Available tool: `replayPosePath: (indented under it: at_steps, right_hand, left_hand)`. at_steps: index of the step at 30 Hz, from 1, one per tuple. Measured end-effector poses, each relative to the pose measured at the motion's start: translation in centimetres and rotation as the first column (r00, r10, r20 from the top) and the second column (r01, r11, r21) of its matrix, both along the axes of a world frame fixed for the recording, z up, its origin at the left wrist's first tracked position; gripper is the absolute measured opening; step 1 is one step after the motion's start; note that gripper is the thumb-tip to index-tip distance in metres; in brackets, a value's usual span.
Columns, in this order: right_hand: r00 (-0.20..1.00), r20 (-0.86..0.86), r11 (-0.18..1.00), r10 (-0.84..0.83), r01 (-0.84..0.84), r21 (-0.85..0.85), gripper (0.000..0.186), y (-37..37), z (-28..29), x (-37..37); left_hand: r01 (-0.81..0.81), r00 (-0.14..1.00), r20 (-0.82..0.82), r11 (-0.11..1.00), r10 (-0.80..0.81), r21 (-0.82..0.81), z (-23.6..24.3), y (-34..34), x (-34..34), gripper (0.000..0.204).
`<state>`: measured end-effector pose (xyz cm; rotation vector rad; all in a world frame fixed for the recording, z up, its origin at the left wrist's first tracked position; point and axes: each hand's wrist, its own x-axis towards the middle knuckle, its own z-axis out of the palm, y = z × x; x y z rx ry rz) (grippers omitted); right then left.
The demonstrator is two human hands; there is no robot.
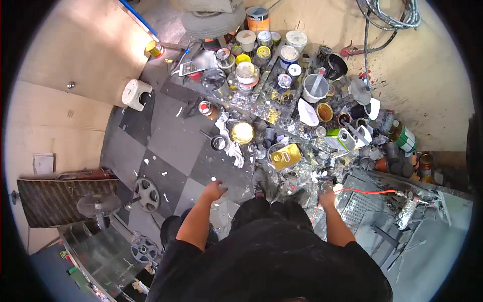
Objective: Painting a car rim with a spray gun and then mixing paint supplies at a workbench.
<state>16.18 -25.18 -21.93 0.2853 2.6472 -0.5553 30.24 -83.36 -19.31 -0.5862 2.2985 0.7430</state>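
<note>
My left hand (215, 189) hangs over the checkered floor (166, 141) with its fingers loosely apart and nothing visible in them. My right hand (327, 193) is closed on what looks like a spray gun (329, 181), small and partly hidden, with a red hose (367, 191) beside it. Ahead of me a yellow metal can (285, 156), a gold-topped tin (242, 133), a small pan (218, 143) and a white rag (232, 151) lie low among paint-spattered litter. Beyond them a crowded, stained platform (271, 100) holds several pots, tins and a grey mixing bucket (315, 89).
A white stool (136, 94) stands by the left wall. Wheel covers (146, 196), a fan (98, 204) and a glass-topped bench (95, 259) are at my left. A metal grated stand (352, 211) is at my right. Coiled hoses (392, 15) hang on the far wall.
</note>
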Motion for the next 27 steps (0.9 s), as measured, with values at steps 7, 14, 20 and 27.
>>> replayPosePath:
  at_steps: [7, 14, 20, 27]
  right_hand:
    - [0.985, 0.165, 0.957, -0.056, 0.1, -0.271, 0.055, -6.2, 3.6, 9.4]
    - [0.769, 0.221, 0.621, -0.6, 0.622, -0.477, 0.047, -4.1, 5.2, 18.6]
    - [0.395, 0.351, 0.181, -0.849, 0.842, -0.508, 0.046, -3.8, 4.8, 35.2]
    - [0.067, 0.534, -0.154, -0.843, 0.921, -0.357, 0.045, -12.0, -1.4, 59.0]
  left_hand:
    - [-0.006, 0.988, -0.153, 0.995, 0.021, 0.098, 1.7, 0.7, -11.6, 0.063]
    - [0.562, 0.827, -0.077, 0.825, -0.557, 0.063, 1.3, 7.4, -13.3, 0.062]
    - [0.848, 0.529, -0.099, 0.524, -0.842, 0.074, 1.5, 14.4, -9.1, 0.06]
    - [0.89, 0.441, -0.109, 0.418, -0.891, 0.182, 4.1, 17.0, 3.6, 0.059]
